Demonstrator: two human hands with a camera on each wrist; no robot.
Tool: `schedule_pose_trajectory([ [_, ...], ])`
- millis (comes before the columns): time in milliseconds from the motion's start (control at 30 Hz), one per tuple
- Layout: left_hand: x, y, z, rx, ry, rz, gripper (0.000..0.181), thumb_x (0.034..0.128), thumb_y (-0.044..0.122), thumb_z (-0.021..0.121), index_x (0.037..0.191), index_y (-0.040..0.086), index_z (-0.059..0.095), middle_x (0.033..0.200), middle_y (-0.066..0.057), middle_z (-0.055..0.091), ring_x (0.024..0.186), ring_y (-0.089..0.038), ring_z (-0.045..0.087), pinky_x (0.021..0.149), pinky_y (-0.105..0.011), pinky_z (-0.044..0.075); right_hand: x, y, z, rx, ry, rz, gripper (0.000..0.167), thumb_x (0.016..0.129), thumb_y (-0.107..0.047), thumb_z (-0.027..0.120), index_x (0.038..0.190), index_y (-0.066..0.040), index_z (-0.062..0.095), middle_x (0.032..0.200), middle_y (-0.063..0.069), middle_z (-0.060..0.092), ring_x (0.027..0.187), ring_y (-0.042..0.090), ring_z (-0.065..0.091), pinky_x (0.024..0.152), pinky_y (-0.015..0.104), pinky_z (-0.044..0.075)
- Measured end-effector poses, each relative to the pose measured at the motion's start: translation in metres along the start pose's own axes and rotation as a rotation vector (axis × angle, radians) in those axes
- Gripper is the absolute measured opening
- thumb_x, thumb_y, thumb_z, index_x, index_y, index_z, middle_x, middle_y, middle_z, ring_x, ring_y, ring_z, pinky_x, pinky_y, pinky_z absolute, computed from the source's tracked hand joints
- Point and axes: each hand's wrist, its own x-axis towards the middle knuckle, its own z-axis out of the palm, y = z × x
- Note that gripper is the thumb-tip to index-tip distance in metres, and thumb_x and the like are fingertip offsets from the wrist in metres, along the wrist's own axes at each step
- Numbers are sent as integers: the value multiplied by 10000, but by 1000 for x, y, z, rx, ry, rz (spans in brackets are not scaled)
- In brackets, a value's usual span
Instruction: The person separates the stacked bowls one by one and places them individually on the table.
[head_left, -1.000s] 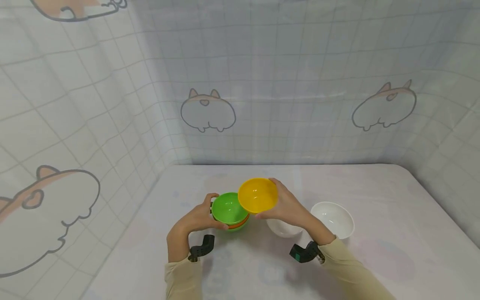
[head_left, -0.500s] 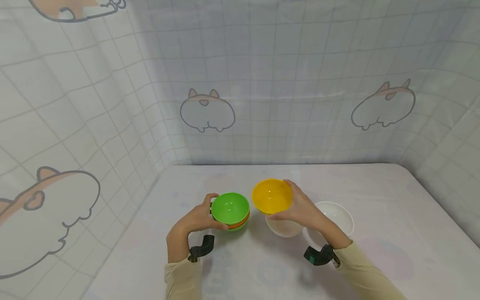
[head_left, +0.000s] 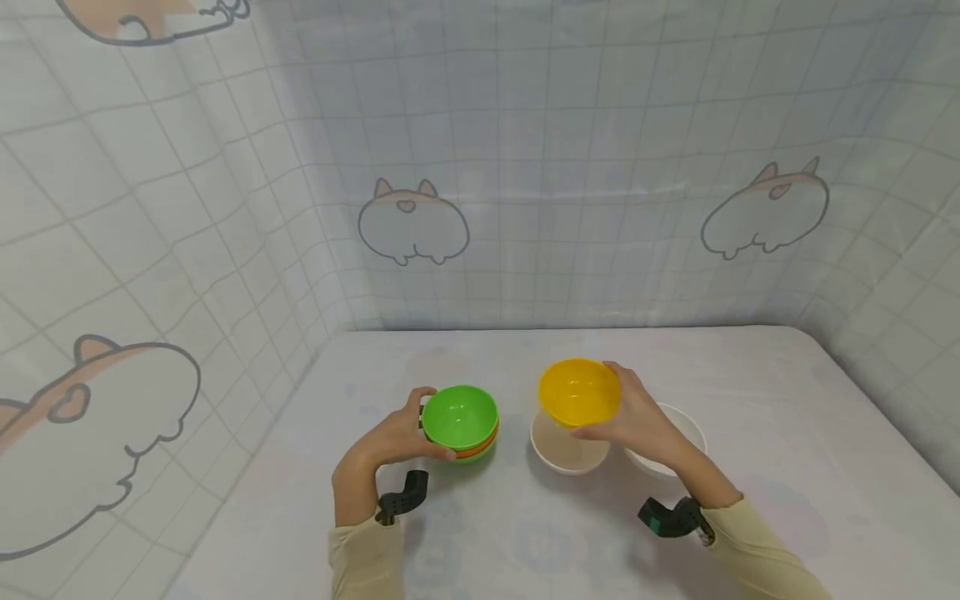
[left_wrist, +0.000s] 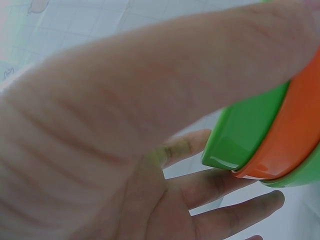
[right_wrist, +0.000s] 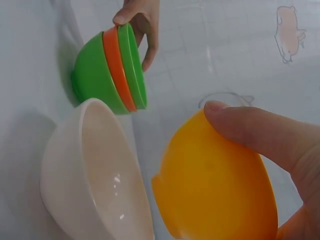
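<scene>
In the head view my left hand [head_left: 397, 435] grips a stack of nested bowls standing on the table, thumb on the near side and fingers on the far side. A green bowl [head_left: 460, 417] is on top, an orange bowl [right_wrist: 116, 67] in the middle, and another green bowl [right_wrist: 92, 75] at the bottom. My right hand [head_left: 633, 421] pinches a yellow bowl [head_left: 579, 390] by its rim and side, its opening upward. That bowl is held in the air above a white bowl [head_left: 567, 454]; the right wrist view shows a gap between the two.
A second white bowl [head_left: 692, 429] stands to the right, partly hidden by my right hand and wrist. The table [head_left: 480, 533] has a pale cloth. Behind and at the sides hangs a gridded curtain [head_left: 570, 208] with cartoon animals.
My right hand has carried the yellow bowl rightward, from beside the green stack to above the nearer white bowl. My left hand and the stack have stayed in place.
</scene>
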Motion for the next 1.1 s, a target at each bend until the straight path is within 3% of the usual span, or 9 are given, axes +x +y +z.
schedule_pose_trajectory([
  [433,-1,-1,-2,0,-5,-3,1072,645,363,889,1469,108,252,1238,-158,554,1126,-303,536,904,-522,435,-12,9,-19,-31,26,34,1089,690,-408,865,1455,40,233,1402,270,327,1177,392,435,942,591,401],
  [867,-2,1,-4,-26,-21,1,1071,654,331,894,1470,99,241,1245,-177,552,1147,-318,526,927,-523,421,-29,16,-36,-81,67,125,1148,715,-413,841,1476,84,141,1441,329,255,1228,459,373,973,656,336],
  [1100,0,0,-3,-18,-25,-3,1076,660,343,890,1477,107,230,1246,-175,551,1133,-310,535,909,-519,434,-40,28,-51,-55,112,85,1102,722,-357,853,1470,78,171,1408,309,301,1201,444,389,957,664,336],
])
